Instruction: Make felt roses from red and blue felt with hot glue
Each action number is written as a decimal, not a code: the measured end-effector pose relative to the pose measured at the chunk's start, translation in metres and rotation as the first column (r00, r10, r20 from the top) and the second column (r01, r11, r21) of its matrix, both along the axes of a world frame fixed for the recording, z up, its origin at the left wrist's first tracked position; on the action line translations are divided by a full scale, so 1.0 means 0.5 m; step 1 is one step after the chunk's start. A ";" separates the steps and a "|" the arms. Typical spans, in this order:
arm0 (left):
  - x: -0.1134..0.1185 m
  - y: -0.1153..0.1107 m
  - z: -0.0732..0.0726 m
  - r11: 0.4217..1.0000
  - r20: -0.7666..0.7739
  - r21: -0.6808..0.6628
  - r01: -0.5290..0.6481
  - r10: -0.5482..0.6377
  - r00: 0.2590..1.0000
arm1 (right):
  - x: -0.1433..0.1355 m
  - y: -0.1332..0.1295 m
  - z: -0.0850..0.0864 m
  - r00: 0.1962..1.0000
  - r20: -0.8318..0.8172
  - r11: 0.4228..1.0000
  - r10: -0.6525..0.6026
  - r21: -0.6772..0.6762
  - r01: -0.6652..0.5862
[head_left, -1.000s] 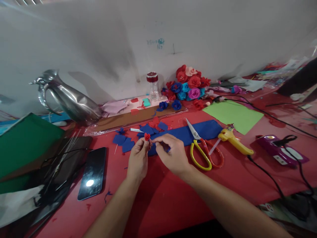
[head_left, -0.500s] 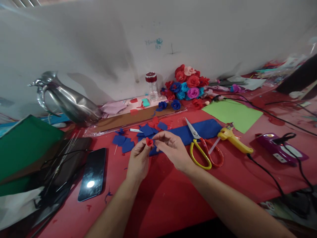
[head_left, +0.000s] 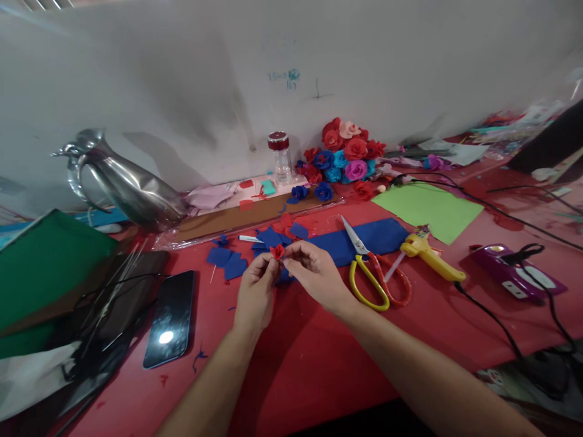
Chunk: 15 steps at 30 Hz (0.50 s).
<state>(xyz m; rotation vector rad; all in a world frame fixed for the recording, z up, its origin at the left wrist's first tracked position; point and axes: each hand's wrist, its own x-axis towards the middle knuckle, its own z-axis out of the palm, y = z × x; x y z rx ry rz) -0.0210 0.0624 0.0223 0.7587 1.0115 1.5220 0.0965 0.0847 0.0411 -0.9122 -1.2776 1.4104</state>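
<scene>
A small red paper flower (head_left: 276,251) is pinched between the thumb and fingers of my left hand (head_left: 258,291). My right hand (head_left: 316,273) is closed close beside it, thumb and forefinger together at the flower's right side; whatever is between those fingertips is too small to make out. Blue paper pieces (head_left: 235,266) and red scraps (head_left: 286,224) lie just beyond my hands. Scissors (head_left: 370,267) with yellow and red handles rest on a folded blue sheet (head_left: 382,235) to the right.
A yellow glue gun (head_left: 430,258), a purple power strip (head_left: 517,273) and black cords lie at right. A phone (head_left: 170,321) is at left, a metal jug (head_left: 132,185) behind it. A glass jar (head_left: 282,159), paper roses (head_left: 350,152) and green paper (head_left: 430,209) stand or lie farther back.
The red flower has shifted slightly up and right and is turned differently in my fingers. My left thumb now sits more upright against it.
</scene>
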 end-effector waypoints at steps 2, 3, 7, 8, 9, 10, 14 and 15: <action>-0.002 0.001 0.001 1.000 0.020 -0.020 -0.001 0.001 1.000 | -0.002 0.002 -0.004 1.000 -0.002 1.000 0.001 0.000 -0.001; -0.002 0.001 0.002 1.000 0.027 -0.026 0.002 -0.001 1.000 | -0.003 0.003 -0.005 1.000 -0.009 1.000 0.004 -0.004 -0.004; -0.002 0.003 0.008 0.999 0.044 -0.040 0.013 -0.012 0.999 | -0.001 0.009 -0.004 0.998 -0.060 0.999 0.011 -0.047 -0.014; -0.001 0.003 0.009 0.999 0.038 -0.040 0.014 -0.012 0.999 | 0.001 0.010 -0.003 0.997 -0.071 0.998 0.006 -0.057 -0.011; -0.001 0.003 0.009 0.999 0.025 -0.039 0.017 -0.016 1.000 | 0.002 0.012 -0.002 0.997 -0.078 0.998 0.000 -0.060 -0.005; 0.000 0.003 0.010 0.999 0.009 -0.034 0.019 -0.019 1.000 | 0.003 0.013 -0.001 0.997 -0.080 0.998 -0.007 -0.055 0.002; 0.001 0.001 0.008 1.000 -0.060 -0.009 0.021 -0.022 0.998 | 0.004 0.011 0.000 0.999 -0.048 1.000 -0.009 -0.007 0.009; 0.001 0.001 0.006 1.000 -0.070 -0.007 0.019 -0.019 0.997 | 0.004 0.010 0.000 0.999 -0.036 1.000 -0.010 0.001 0.010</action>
